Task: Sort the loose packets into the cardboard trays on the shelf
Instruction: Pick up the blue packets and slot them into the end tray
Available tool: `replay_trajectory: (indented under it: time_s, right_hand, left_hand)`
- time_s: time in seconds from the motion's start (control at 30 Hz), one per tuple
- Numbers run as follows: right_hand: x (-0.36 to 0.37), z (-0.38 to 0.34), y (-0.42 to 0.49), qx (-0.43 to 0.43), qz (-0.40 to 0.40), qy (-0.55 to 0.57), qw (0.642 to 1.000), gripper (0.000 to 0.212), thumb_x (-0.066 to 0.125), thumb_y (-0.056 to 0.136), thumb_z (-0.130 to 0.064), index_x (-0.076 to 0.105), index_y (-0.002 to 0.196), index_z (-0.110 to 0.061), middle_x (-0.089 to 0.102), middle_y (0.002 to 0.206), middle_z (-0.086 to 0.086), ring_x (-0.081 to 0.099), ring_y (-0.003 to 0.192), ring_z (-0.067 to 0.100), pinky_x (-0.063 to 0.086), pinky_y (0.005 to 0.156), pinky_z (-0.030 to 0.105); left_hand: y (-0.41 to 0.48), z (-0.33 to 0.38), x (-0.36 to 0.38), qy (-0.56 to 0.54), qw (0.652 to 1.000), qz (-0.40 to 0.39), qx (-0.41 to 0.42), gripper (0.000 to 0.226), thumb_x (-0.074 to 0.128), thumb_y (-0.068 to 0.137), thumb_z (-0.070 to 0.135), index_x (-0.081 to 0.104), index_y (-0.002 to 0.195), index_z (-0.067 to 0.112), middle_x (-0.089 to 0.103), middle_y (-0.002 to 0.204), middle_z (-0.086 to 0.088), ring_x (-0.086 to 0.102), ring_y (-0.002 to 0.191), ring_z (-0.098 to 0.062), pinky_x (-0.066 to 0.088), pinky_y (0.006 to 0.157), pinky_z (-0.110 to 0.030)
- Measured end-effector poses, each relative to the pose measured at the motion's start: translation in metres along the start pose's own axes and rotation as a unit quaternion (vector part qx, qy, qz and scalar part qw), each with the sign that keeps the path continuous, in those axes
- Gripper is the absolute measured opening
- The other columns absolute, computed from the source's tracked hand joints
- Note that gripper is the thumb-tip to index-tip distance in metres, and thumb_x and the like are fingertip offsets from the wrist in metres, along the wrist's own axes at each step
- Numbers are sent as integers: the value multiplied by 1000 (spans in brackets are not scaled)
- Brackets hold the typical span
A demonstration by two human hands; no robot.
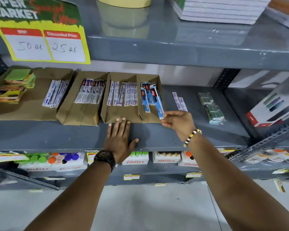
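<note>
The right hand (pixel 177 121), right of frame centre, pinches the lower end of a blue packet (pixel 159 107) between thumb and forefinger; the remaining fingers are curled under. The packet's long axis runs up and slightly left from the grip, so its free end already overlaps the rightmost compartment of the divided cardboard tray (pixel 123 116), where other blue packets (pixel 148 95) lie with their long axes running front to back. The held packet is tilted a little off that alignment, its lower end swung out over the tray's right wall. The left hand (pixel 119 139) lies flat and spread on the grey shelf (pixel 57 135), fingertips touching the front edge of the same tray; it grips nothing and appears to steady the tray. Loose stock remaining on the bare shelf: two white-and-purple packets (pixel 179 101) just above the right hand, and a green bundle (pixel 211 107) further right, well apart from the trays. The right hand is the nearer hand to both. Judgement: the coming move calls for a short push up and left along the packet's own axis, with a slight rotation to match the stacked packets, before the pinch is opened.
</note>
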State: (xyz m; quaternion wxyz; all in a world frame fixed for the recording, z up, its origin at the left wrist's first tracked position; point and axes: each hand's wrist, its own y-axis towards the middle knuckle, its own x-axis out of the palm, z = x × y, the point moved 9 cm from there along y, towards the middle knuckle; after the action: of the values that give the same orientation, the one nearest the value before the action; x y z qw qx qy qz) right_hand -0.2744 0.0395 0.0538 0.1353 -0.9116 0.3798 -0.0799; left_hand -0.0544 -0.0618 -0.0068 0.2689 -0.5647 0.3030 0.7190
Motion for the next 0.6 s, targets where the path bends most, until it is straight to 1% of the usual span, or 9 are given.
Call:
replay_trajectory:
  time_s: [0.1,0.2,0.27,0.37,0.47,0.5,0.53,0.57,0.6]
  right_hand:
    - [12,3,18,7,24,-24,999,6,68,86,8,72,91,6,73,80,15,72,60,17,59,59,24]
    - [24,2,33,15,39,-42,998,14,67,86,10,70,81,-3,74,82,13,73,61,15,58,57,22]
    - [30,2,42,33,35,-38,998,16,66,86,12,68,81,-4,73,87,14,73,67,17,60,59,22]
    - [40,4,55,66,14,-59,996,11,68,86,8,68,84,-2,72,87,17,75,73,22,61,63,24]
    - [42,3,65,68,-3,-109,992,6,70,86,3,70,90,-2,74,91,13,75,89,28,62,79,33]
    - [41,2,67,63,-7,-118,991,9,69,86,3,70,95,0,73,95,12,74,94,29,61,81,33]
    - [40,1,69,58,-9,-124,991,14,67,87,4,70,100,2,72,97,12,73,96,30,62,79,33]
    - [38,1,69,57,-7,-130,990,15,67,86,4,70,101,1,73,97,11,73,94,29,62,79,34]
    - [36,1,69,58,-1,-131,990,12,69,86,3,72,95,-2,76,91,9,75,88,27,62,80,36]
  left_hand:
    - [1,0,4,9,1000,-10,12,78,19,98,62,22,156,9,17,166,-12,7,154,-30,7,122,-56]
    - [1,0,6,8,1000,-18,11,78,15,99,62,18,157,10,13,166,-11,4,154,-27,3,123,-53]
    - [1,0,6,11,1000,-18,8,78,14,99,62,17,157,11,13,167,-9,2,154,-26,2,123,-53]
    - [1,1,4,18,1000,-11,3,78,14,99,62,22,156,10,20,165,-10,9,154,-27,6,123,-54]
    - [2,1,5,26,1000,-13,-4,77,13,98,61,23,156,11,21,165,-10,12,153,-29,5,123,-54]
    - [2,1,6,26,1000,-15,-5,76,13,98,62,23,156,12,21,165,-10,11,153,-29,5,123,-55]
    - [3,1,6,26,1000,-17,-6,76,13,98,62,22,156,13,20,165,-9,11,153,-29,4,123,-55]
    - [3,1,6,26,1000,-17,-6,76,13,98,62,22,156,13,20,165,-9,11,153,-29,5,122,-55]
    - [2,1,6,25,1000,-16,-5,76,14,98,62,22,156,13,20,165,-9,11,153,-29,6,122,-56]
